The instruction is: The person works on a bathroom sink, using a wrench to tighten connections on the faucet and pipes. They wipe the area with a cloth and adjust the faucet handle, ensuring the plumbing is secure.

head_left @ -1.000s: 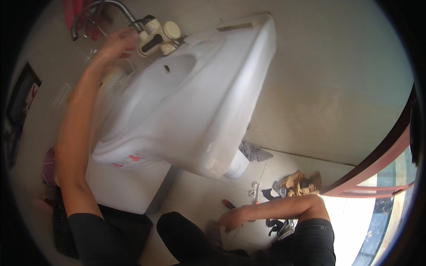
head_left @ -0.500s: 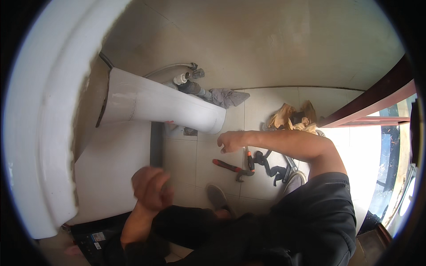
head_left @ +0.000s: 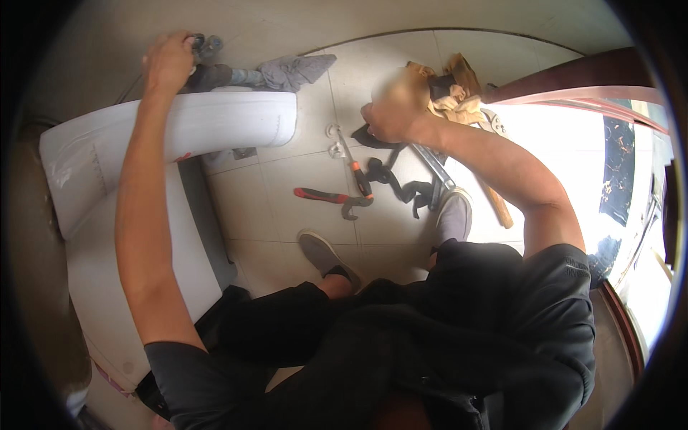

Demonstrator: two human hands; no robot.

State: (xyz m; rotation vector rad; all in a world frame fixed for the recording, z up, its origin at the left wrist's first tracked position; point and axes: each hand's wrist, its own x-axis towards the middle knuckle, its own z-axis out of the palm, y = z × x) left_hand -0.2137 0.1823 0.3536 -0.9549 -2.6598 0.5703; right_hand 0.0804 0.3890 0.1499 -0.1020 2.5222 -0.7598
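At the upper left, my left hand (head_left: 168, 66) closes round a pipe fitting (head_left: 208, 46) by the wall, its fingers partly hiding it. A grey drain pipe (head_left: 226, 77) runs from there into a crumpled grey cloth (head_left: 297, 72). Just below lies a white ceramic pedestal (head_left: 229, 118), which my left forearm crosses. My right hand (head_left: 394, 115) hovers over the tools beside tan work gloves (head_left: 459, 107); blur hides its fingers. Beneath it are a dark flat item (head_left: 373, 137) and a metal wrench (head_left: 433, 166).
On the tiled floor lie a red-and-black handled wrench (head_left: 322, 195), an orange-and-black screwdriver (head_left: 360, 179), a black tool (head_left: 405, 185) and a wooden handle (head_left: 499, 208). A white panel (head_left: 143, 265) stands left. A dark red door frame (head_left: 573, 79) juts in at right.
My left hand has gone from the lower left up to the pipe fitting. My right hand has moved from beside the pedestal's end to the tools and gloves. The view has shifted.
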